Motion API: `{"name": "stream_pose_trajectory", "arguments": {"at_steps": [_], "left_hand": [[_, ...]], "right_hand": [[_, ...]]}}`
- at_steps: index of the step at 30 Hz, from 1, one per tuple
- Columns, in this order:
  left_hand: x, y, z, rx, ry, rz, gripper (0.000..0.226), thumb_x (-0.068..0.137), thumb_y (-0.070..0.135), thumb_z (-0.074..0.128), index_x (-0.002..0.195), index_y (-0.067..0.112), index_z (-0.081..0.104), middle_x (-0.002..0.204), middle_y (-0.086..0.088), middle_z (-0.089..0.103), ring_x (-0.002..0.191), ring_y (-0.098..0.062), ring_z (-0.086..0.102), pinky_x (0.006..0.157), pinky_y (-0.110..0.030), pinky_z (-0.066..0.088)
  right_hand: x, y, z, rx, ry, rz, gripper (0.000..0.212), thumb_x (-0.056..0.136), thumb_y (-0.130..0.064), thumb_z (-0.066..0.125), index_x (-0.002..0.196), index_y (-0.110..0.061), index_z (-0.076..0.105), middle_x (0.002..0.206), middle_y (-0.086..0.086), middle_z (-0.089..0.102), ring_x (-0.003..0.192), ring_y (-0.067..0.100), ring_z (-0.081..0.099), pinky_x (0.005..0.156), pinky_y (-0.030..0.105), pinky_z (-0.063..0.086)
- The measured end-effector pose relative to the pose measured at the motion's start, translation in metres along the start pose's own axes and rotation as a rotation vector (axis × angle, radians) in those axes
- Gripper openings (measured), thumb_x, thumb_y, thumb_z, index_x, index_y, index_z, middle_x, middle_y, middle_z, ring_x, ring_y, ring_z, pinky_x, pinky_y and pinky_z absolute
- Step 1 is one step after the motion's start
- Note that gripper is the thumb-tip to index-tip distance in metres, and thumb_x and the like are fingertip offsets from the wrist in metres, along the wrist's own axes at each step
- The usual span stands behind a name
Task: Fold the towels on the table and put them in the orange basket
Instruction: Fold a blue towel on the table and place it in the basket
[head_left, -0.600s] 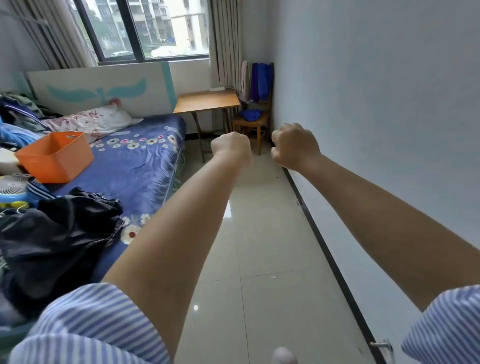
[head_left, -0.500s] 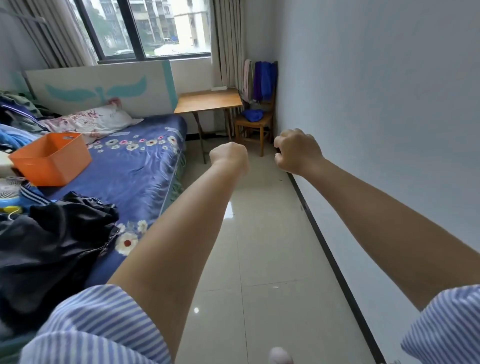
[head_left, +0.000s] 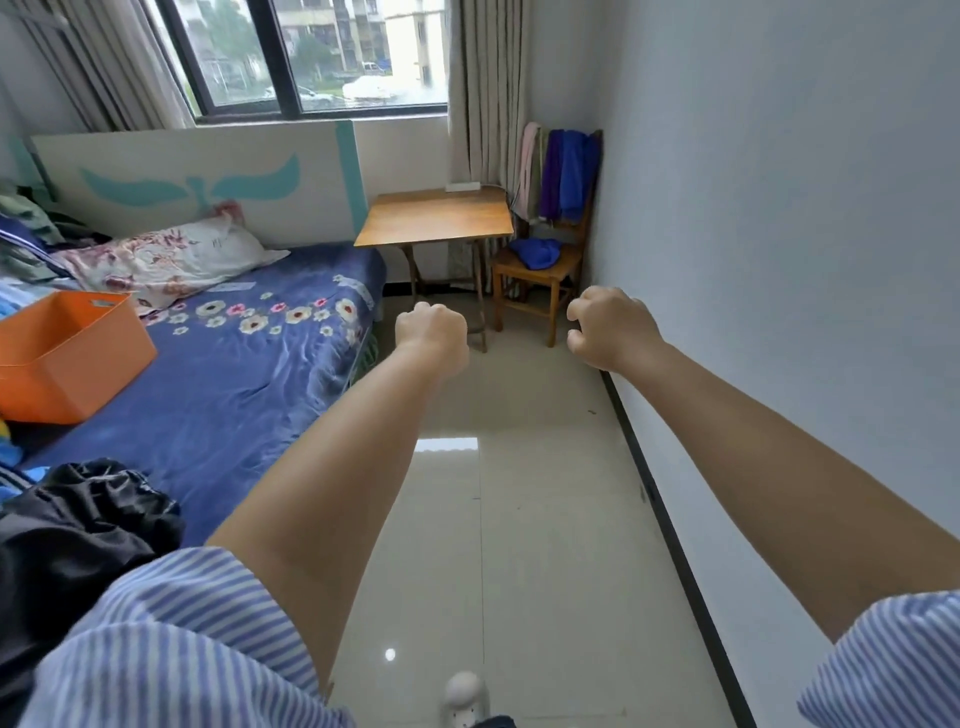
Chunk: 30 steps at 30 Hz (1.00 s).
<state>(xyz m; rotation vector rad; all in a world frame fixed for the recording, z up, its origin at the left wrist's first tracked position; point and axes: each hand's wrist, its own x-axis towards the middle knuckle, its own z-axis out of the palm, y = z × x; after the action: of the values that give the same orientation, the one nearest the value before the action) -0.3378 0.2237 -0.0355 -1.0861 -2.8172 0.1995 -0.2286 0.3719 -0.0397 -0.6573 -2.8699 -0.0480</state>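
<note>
Both my arms stretch out ahead over the tiled floor. My left hand (head_left: 432, 332) is a closed fist holding nothing. My right hand (head_left: 608, 327) has its fingers curled, thumb slightly apart, and holds nothing. The orange basket (head_left: 78, 358) sits on the blue bed at the left, and no towel shows inside it. A small wooden table (head_left: 436, 218) stands at the far end with a bare top. Several towels (head_left: 563, 174), pink, purple and blue, hang over the back of a wooden chair (head_left: 556, 270). A crumpled blue towel (head_left: 535, 253) lies on its seat.
The bed (head_left: 244, 374) with a flowered blue sheet fills the left side; a pillow (head_left: 161, 260) and clothes lie on it, and a black garment (head_left: 78, 525) sits at its near corner. A white wall (head_left: 779, 260) runs along the right. Tiled floor (head_left: 519, 519) lies between them.
The view has moved forward toward the table and chair, which look nearer. My right hand's fingers have loosened a little from a tight fist. Both hands still hold nothing.
</note>
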Motion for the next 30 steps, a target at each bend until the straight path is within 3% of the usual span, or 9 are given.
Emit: {"name": "stream_pose_trajectory", "arguments": {"at_steps": [11,15,23,30], "left_hand": [[0.288,-0.050,0.024,-0.056,-0.010,0.082,0.029,0.095,0.016,0.042,0.115,0.005,0.059,0.122,-0.014,0.056,0.118,-0.030,0.046,0.084,-0.036,0.042],[0.385,-0.043,0.042,-0.083,-0.057,0.124,0.028,0.096,0.018,0.041,0.112,0.004,0.059,0.119,-0.014,0.057,0.113,-0.031,0.049,0.074,-0.033,0.037],[0.610,-0.005,0.075,-0.108,-0.078,0.150,0.029,0.096,0.020,0.042,0.113,0.004,0.060,0.116,-0.014,0.057,0.108,-0.031,0.053,0.074,-0.033,0.041],[0.791,0.012,0.076,-0.148,-0.114,0.129,0.028,0.097,0.021,0.042,0.105,0.004,0.062,0.090,-0.008,0.049,0.083,-0.023,0.047,0.067,-0.031,0.039]], "right_hand": [[0.269,0.033,0.060,0.055,-0.002,0.091,0.033,0.091,-0.017,0.044,0.119,-0.005,0.056,0.123,0.014,0.053,0.115,0.030,0.047,0.094,0.039,0.042],[0.352,0.059,0.088,0.069,-0.015,0.100,0.033,0.091,-0.016,0.043,0.120,-0.004,0.056,0.123,0.014,0.054,0.115,0.030,0.048,0.094,0.039,0.043],[0.547,0.145,0.152,0.035,-0.044,0.095,0.032,0.091,-0.015,0.043,0.119,-0.005,0.056,0.122,0.013,0.055,0.112,0.029,0.049,0.092,0.038,0.044],[0.718,0.218,0.180,0.079,-0.079,0.131,0.031,0.090,-0.013,0.042,0.116,-0.002,0.056,0.123,0.015,0.054,0.114,0.030,0.048,0.095,0.041,0.044]]}}
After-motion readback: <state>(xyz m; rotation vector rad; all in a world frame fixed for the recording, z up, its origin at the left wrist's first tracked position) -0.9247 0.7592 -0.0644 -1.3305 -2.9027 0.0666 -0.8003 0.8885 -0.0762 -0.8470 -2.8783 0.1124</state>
